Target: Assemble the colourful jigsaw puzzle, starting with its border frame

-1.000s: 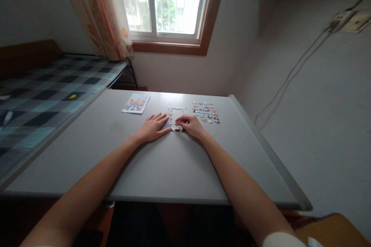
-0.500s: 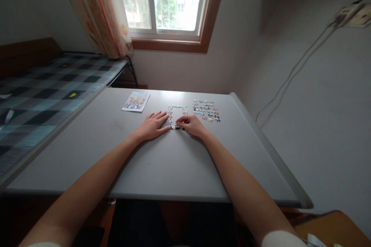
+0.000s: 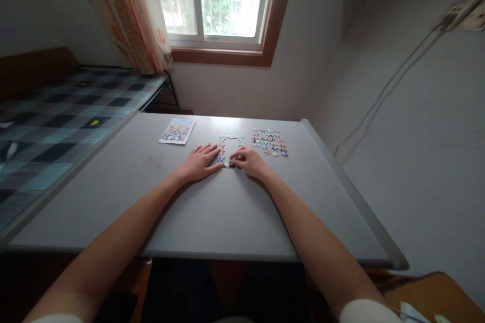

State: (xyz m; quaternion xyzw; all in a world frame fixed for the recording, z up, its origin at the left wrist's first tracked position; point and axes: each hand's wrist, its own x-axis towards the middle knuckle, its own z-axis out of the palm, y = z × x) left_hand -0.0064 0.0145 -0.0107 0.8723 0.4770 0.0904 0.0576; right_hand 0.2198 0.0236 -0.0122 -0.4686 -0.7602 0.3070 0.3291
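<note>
A rectangular frame of joined jigsaw pieces (image 3: pixel 232 138) lies on the grey-white table, its middle bare. My left hand (image 3: pixel 199 162) rests flat along the frame's left side, fingers spread, the fingertips touching its edge. Over the lower right part of the frame, my right hand (image 3: pixel 249 162) pinches a small puzzle piece (image 3: pixel 232 159) between thumb and fingers, close to the bottom row. The hand hides part of the frame's right side. Loose puzzle pieces (image 3: pixel 270 142) are spread in rows to the right.
A printed picture sheet (image 3: pixel 177 131) lies on the table (image 3: pixel 223 212) at the back left. A checked bed (image 3: pixel 76 121) stands to the left, and a window (image 3: pixel 215 5) is behind. A wall with a hanging cable (image 3: pixel 382 92) runs along the right.
The view has tilted very slightly. My right hand stays at the bottom of the puzzle frame with only a small finger shift; my left hand keeps its place.
</note>
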